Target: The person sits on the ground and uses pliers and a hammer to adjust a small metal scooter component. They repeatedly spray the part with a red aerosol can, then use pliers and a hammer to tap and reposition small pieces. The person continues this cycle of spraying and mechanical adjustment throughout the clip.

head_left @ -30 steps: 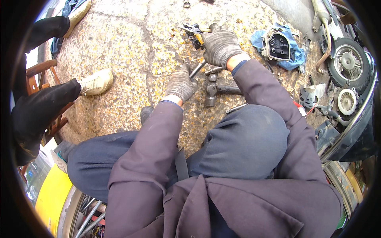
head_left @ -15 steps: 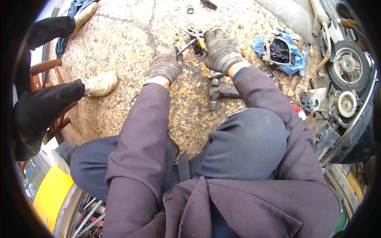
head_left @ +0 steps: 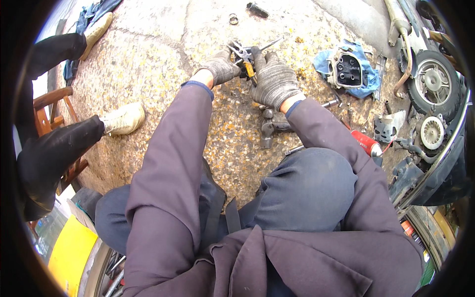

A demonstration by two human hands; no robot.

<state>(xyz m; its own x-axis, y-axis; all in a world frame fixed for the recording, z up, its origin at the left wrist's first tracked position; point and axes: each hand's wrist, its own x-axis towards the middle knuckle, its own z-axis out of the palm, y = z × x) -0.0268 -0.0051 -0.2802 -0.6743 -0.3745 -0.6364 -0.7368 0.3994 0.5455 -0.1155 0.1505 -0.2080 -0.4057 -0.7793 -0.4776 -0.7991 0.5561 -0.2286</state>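
Observation:
My right hand (head_left: 277,81), in a grey knitted glove, is closed round pliers (head_left: 249,68) with yellow handles. Their metal jaws point up and to the left. A thin metal rod (head_left: 272,43) sticks out beyond the right fingers; its other end is hidden. Right beside the jaws, my left hand (head_left: 220,68), gloved alike, has its fingers curled in. A small dark part shows between the hands, too covered to name. What the left fingers hold is hidden. Below the right wrist lies a hammer (head_left: 267,129) on the speckled ground.
At right, a black engine cover (head_left: 346,68) rests on a blue cloth (head_left: 321,62). Beyond it are a wheel (head_left: 433,81) and a pale round fan (head_left: 433,132). A red spray can (head_left: 365,142) lies by my right forearm. Another person's shoe (head_left: 124,119) is at left.
My left hand has moved up and right, close against the pliers' jaws. The rod that stuck out from its fingers no longer shows there. The right hand keeps the pliers.

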